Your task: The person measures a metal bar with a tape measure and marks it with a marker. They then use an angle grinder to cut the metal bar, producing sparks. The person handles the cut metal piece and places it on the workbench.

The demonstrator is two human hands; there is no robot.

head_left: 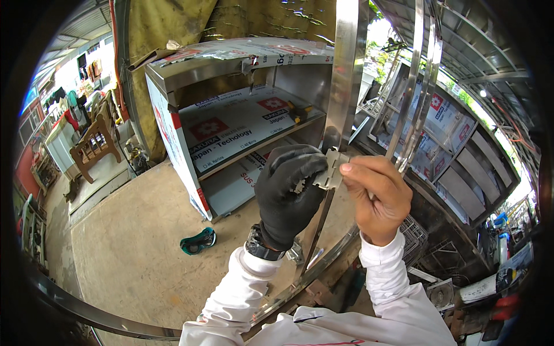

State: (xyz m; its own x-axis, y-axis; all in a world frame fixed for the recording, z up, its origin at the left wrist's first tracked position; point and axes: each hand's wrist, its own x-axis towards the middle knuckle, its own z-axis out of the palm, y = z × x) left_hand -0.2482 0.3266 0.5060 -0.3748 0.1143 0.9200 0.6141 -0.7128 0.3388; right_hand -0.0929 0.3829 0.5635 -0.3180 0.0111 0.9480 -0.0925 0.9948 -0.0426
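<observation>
A small notched metal plate [331, 168], hinge-like in shape, is held up before a steel post. The thumb and fingers of my bare right hand [378, 196] pinch its right edge. At its left side, my left hand [291, 190], in a black glove, is closed with the fingertips against the plate. Another small metal piece [300, 185] shows between the gloved fingers, its kind partly hidden. Just behind both hands rises the shiny steel post [345, 75], part of an upright frame.
A stainless steel cabinet [190, 167] with shelves, partly covered in printed film, stands ahead. Dark goggles [198, 241] with teal edges lie on the concrete floor [133, 248]. Shiny rails [411, 109] rise at right beside another metal shelf unit [450, 150]. A curved steel bar [109, 316] crosses the lower left.
</observation>
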